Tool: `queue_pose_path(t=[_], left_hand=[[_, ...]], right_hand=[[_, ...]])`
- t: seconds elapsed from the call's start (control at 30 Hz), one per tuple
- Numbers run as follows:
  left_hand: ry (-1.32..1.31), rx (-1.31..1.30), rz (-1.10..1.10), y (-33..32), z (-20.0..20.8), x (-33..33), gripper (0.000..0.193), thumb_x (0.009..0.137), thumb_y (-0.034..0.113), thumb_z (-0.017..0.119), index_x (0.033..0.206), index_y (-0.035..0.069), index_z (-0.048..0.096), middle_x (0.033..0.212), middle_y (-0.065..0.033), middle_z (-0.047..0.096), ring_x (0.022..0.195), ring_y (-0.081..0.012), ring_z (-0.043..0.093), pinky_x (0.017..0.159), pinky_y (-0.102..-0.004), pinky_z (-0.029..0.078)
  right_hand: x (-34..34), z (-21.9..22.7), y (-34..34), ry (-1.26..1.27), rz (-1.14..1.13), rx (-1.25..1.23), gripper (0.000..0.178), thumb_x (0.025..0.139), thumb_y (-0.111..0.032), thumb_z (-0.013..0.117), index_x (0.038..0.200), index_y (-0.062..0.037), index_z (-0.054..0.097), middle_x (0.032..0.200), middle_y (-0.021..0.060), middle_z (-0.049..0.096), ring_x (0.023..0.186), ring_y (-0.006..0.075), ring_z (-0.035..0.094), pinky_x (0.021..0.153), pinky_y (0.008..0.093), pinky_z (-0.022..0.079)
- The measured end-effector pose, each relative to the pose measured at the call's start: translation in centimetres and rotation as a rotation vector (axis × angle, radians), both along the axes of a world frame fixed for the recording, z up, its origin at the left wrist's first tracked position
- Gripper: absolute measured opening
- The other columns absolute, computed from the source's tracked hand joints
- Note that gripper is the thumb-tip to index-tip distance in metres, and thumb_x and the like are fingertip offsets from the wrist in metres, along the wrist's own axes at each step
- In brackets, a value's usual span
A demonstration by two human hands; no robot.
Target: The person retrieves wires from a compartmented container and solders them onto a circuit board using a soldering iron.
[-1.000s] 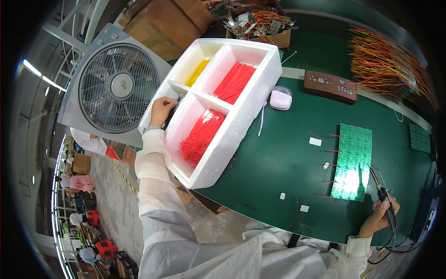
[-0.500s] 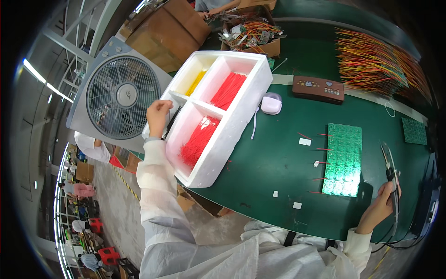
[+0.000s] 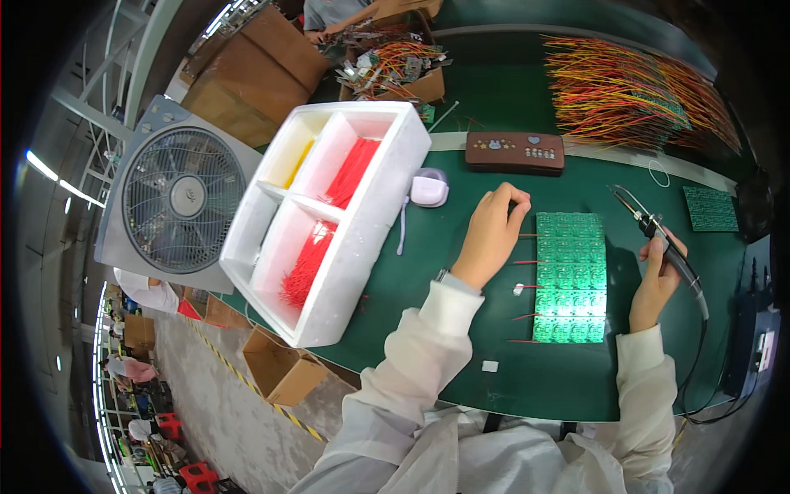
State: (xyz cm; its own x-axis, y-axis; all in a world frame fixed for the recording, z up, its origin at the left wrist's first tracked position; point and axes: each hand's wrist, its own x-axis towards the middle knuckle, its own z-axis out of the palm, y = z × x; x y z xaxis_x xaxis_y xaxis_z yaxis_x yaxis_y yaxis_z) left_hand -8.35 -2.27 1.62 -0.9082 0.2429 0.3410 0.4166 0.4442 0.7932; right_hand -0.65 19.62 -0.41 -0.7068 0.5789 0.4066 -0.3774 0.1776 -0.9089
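My right hand grips a soldering iron with a dark handle. A thin metal piece runs alongside its tip, which points up and left, to the right of the green circuit board panel. Several red wires stick out from the panel's left edge. Above and left of the panel, my left hand is closed in a pinch over the table. Whatever its fingertips hold, if anything, is too small to make out. A white foam box with compartments of red wires and yellow wires stands left of it.
A brown decorated case and a lilac case lie beyond my left hand. Bundled red and yellow wires fill the back right. Another green board lies right. A fan stands left, and a co-worker's arm shows behind boxes.
My left hand has moved right, from the foam box to beside the panel, still pinched. My right hand has raised the soldering iron, its tip swinging left toward the panel. The view has shifted.
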Motion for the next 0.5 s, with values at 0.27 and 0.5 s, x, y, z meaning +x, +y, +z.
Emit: queue_pose_path(t=[0.27, 0.5], left_hand=[[-0.060, 0.093, -0.172, 1.3, -1.8, 0.3, 0.006, 0.074, 0.002, 0.059, 0.079, 0.001, 0.058, 0.083, -0.0034, 0.058, 0.060, -0.0084, 0.042, 0.055, -0.0191, 0.036], [0.046, -0.025, -0.079, 1.3, -0.8, 2.4, 0.008, 0.073, -0.001, 0.058, 0.081, 0.000, 0.058, 0.078, -0.0066, 0.053, 0.065, -0.0164, 0.054, 0.056, -0.0258, 0.043]], right_hand=[[1.0, -0.2, 0.0, -0.050, -0.011, -0.003, 0.025, 0.083, -0.011, 0.052, 0.103, -0.0011, 0.043, 0.075, 0.0025, 0.046, 0.064, 0.0065, 0.042, 0.058, 0.0189, 0.037], [1.3, -0.9, -0.1, -0.043, -0.023, 0.118, 0.026, 0.078, -0.006, 0.055, 0.100, -0.0015, 0.042, 0.091, 0.0070, 0.043, 0.067, 0.0107, 0.044, 0.060, 0.0216, 0.038]])
